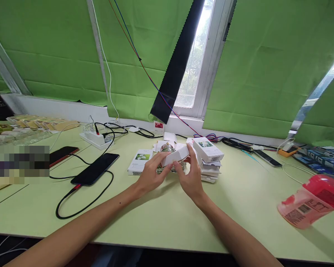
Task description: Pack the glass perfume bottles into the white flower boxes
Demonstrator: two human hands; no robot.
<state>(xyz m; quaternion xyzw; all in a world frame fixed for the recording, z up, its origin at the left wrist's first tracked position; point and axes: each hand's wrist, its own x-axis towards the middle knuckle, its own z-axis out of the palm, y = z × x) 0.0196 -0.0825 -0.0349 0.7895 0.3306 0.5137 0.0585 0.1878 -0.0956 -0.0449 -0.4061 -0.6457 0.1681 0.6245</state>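
Note:
Between my two hands a small white box [176, 155] is held tilted above the table. My left hand [153, 171] grips its left end, fingers on top and thumb at the near side. On the right end, my right hand [191, 172] closes round it the same way. Behind the box shows a shiny metal object [167, 147], mostly hidden by the box and hands. Left of my left hand lies a flat white box with a flower picture [140, 162]. Right of my right hand a similar picture box [208, 149] rests on a stack of flattened white cartons [210, 173].
A phone [96, 170] on a black cable lies left, near a power strip [94, 139]. Another phone [267, 158] and a red-lidded pink container [308, 202] stand right. Cables [144, 132] run along the window side. A small card [159, 128] leans at the back.

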